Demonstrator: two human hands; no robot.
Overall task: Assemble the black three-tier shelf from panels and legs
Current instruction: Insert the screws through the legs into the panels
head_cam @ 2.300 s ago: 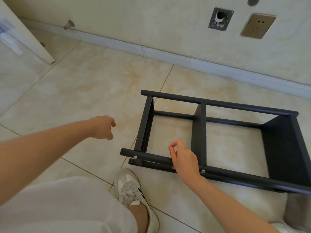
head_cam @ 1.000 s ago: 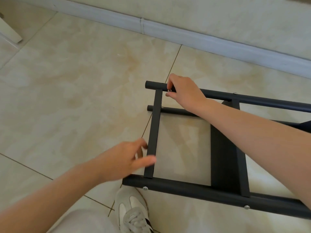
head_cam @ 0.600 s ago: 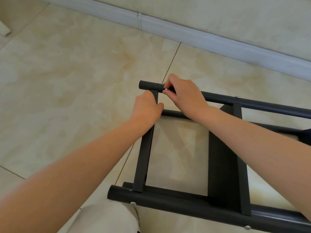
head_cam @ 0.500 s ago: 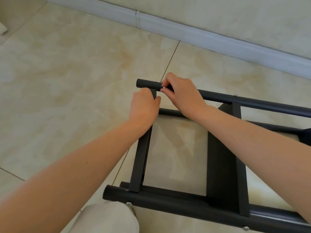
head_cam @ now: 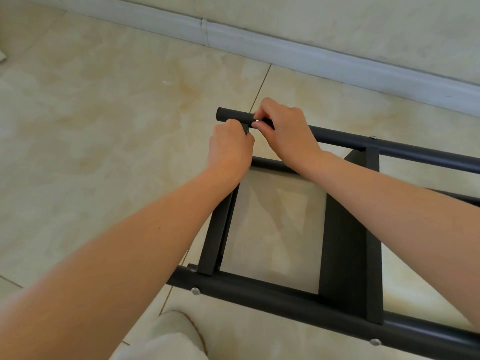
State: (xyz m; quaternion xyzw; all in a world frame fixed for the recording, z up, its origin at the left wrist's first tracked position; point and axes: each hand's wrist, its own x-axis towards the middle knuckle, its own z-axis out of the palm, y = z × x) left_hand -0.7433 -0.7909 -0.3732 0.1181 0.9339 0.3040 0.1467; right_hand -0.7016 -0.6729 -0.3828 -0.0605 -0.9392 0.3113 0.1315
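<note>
The black shelf (head_cam: 348, 255) lies on its side on the tiled floor, with round tube legs running left to right and flat panels between them. My left hand (head_cam: 231, 149) grips the top edge of the leftmost panel (head_cam: 215, 242) where it meets the far upper leg (head_cam: 232, 115). My right hand (head_cam: 283, 131) pinches a small silver screw (head_cam: 257, 121) against that leg, right beside my left hand. Silver screw heads show on the near leg (head_cam: 285, 294).
A white skirting board (head_cam: 285, 53) and the wall run along the far side. My knee in pale trousers (head_cam: 166, 339) is at the bottom edge, close to the near leg. Bare beige floor tiles (head_cam: 104, 126) stretch to the left of the shelf.
My right hand moved from the near leg to the far upper leg. My left hand came in from the left, first to the panel's lower part, then up to its top edge.
</note>
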